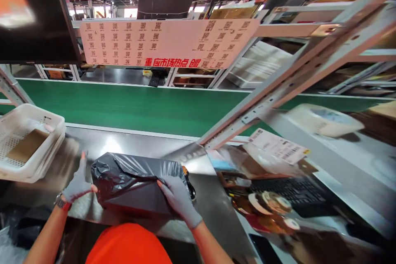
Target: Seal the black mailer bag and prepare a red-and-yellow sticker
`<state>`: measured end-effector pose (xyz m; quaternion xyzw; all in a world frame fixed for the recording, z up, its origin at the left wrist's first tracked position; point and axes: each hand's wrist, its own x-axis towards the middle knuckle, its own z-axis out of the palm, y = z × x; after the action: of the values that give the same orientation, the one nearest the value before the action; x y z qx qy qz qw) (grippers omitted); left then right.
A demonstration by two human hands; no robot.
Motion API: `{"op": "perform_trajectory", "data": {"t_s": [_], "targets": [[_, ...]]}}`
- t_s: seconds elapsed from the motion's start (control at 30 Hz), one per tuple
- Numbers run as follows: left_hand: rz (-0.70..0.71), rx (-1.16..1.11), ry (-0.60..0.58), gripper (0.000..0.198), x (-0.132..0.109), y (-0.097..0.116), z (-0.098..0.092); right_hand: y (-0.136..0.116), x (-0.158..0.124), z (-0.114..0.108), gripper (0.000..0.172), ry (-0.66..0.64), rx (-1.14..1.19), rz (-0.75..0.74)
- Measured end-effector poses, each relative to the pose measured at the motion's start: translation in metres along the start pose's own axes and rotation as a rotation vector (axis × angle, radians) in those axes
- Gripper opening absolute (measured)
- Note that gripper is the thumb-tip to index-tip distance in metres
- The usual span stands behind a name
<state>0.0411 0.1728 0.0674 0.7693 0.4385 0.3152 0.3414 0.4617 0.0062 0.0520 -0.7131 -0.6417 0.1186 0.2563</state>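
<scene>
A box-shaped package in black plastic wrap (133, 192) lies on the metal bench in front of me, its film creased and folded along the top. My left hand (78, 185), in a grey glove with bare fingertips, is at the package's left end, thumb and fingers spread apart. My right hand (180, 198), gloved the same way, grips the right end, with its thumb on the upper face; its other fingers are partly hidden. Beyond that hand, a small orange and black item (189, 181) sticks out at the package's end, too covered to identify.
White perforated baskets (58, 132) stand at the left with brown cardboard inside. A green conveyor belt (123, 101) runs behind the bench. At the right are a slanted metal post (238, 126), a keyboard (291, 192), tape rolls (274, 203) and a phone (264, 249). A monitor (40, 20) hangs upper left.
</scene>
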Motion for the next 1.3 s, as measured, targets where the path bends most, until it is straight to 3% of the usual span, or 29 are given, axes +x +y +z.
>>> {"op": "perform_trajectory", "data": {"t_s": [0.07,0.17,0.27,0.4,0.57,0.73,0.97,1.07,1.13,1.2,1.23,1.3], "targets": [[-0.063,-0.159,-0.269,0.187,0.02,-0.007,0.011,-0.002,-0.005,0.0,0.045,-0.023,-0.014,0.018],[0.11,-0.067,-0.428,0.195,0.049,0.019,0.049,-0.005,-0.009,-0.001,0.045,-0.086,-0.066,0.024],[0.268,0.262,-0.496,0.156,0.065,0.054,0.08,-0.007,-0.009,0.0,0.046,-0.097,-0.148,-0.003],[0.328,0.391,-0.497,0.091,0.067,0.07,0.088,-0.007,-0.007,0.001,0.046,-0.074,-0.19,-0.091],[0.337,0.414,-0.517,0.05,0.057,0.064,0.086,-0.008,-0.009,-0.007,0.038,-0.01,-0.149,-0.197],[0.309,0.501,-0.534,0.046,0.047,0.07,0.092,-0.009,-0.001,-0.02,0.012,0.02,-0.034,-0.339],[0.197,0.534,-0.453,0.054,0.038,0.091,0.092,-0.02,0.023,-0.006,0.024,-0.217,-0.001,-0.299],[0.202,0.515,-0.391,0.049,0.034,0.094,0.09,-0.026,0.024,-0.009,0.021,-0.251,0.053,-0.297],[0.233,0.506,-0.36,0.043,0.031,0.092,0.09,-0.018,0.019,-0.018,0.018,-0.184,0.253,-0.336],[0.252,0.482,-0.328,0.047,0.026,0.089,0.091,0.004,0.008,-0.027,0.032,0.024,0.484,-0.321],[0.251,0.463,-0.31,0.054,0.021,0.088,0.093,0.021,0.002,-0.031,0.04,0.176,0.561,-0.249],[0.232,0.419,-0.276,0.073,0.007,0.089,0.099,0.063,-0.01,-0.029,0.047,0.489,0.588,0.031]]}}
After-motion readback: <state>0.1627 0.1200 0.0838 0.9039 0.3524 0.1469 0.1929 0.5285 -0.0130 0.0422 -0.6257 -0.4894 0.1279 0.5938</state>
